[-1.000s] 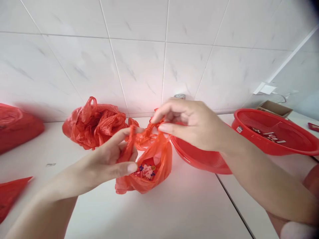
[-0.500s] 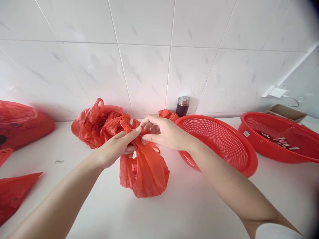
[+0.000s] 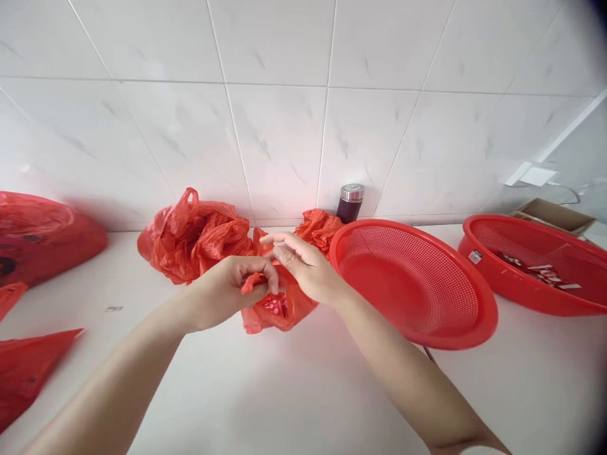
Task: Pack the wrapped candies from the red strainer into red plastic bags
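A small bag (image 3: 279, 308) is held on the counter (image 3: 303, 392) between the left hand (image 3: 232, 291) and the right hand (image 3: 303, 268); a crumpled bag (image 3: 190, 234) is set behind them to the left, against the wall (image 3: 284, 95); a basket (image 3: 417, 284) is placed just right of the hands, a flask (image 3: 349, 202) behind it; a second basket (image 3: 535, 265) is set further right.
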`<action>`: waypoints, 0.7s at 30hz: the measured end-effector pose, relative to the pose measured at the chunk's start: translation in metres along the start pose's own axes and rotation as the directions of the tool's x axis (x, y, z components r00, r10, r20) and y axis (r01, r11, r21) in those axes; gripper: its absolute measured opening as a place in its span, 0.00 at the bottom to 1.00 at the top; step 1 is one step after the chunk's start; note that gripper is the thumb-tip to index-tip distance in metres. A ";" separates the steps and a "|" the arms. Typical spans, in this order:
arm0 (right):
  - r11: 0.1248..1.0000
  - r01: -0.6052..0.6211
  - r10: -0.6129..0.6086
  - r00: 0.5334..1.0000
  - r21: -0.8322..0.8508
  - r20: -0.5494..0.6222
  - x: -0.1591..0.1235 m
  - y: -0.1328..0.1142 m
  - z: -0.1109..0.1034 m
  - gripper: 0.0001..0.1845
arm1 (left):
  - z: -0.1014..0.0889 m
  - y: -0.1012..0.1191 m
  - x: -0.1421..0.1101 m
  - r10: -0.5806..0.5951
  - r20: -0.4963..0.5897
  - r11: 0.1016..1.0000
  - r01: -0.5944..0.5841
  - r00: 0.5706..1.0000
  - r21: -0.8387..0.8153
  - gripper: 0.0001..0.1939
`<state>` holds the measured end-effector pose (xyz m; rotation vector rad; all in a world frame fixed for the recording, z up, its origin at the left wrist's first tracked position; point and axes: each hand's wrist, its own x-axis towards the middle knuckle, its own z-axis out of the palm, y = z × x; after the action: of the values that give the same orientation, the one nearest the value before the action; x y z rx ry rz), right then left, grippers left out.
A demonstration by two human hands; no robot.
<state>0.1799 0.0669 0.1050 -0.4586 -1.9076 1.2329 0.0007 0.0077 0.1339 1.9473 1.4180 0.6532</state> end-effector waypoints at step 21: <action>0.935 -0.350 0.292 0.849 -0.055 -0.441 -0.032 0.101 0.016 0.15 | 0.085 -0.113 -0.042 -0.357 -0.657 0.930 0.320 0.663 -0.183 0.21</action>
<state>0.1755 0.0825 -0.0015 -1.0684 -1.5739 1.0972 -0.0238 -0.0245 -0.0080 1.3607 2.1125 1.2928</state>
